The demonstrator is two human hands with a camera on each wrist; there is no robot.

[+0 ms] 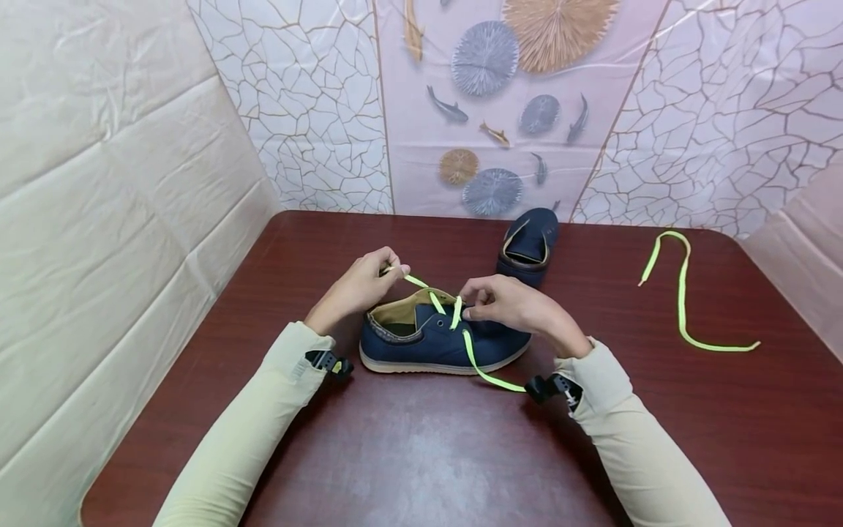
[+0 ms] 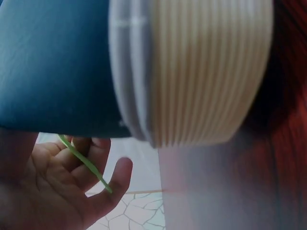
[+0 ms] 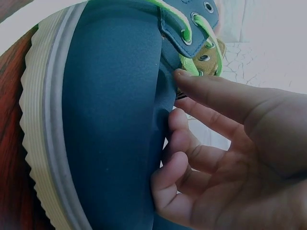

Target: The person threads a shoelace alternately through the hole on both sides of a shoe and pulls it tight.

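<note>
A navy shoe with a pale sole stands on the table, its toe to the right. A neon yellow-green shoelace runs through some eyelets, with one end trailing down toward the right wrist. Above the heel opening, my left hand holds the other end of this lace, drawn up from the far side; the lace crosses the fingers in the left wrist view. My right hand grips the shoe around the front of its lacing, the thumb beside the lace and the other fingers curled against the far side.
A second navy shoe, without visible lacing, lies behind at the table's far edge. Another neon lace lies loose in a curve at the right. Patterned wall sheets stand behind the dark red table.
</note>
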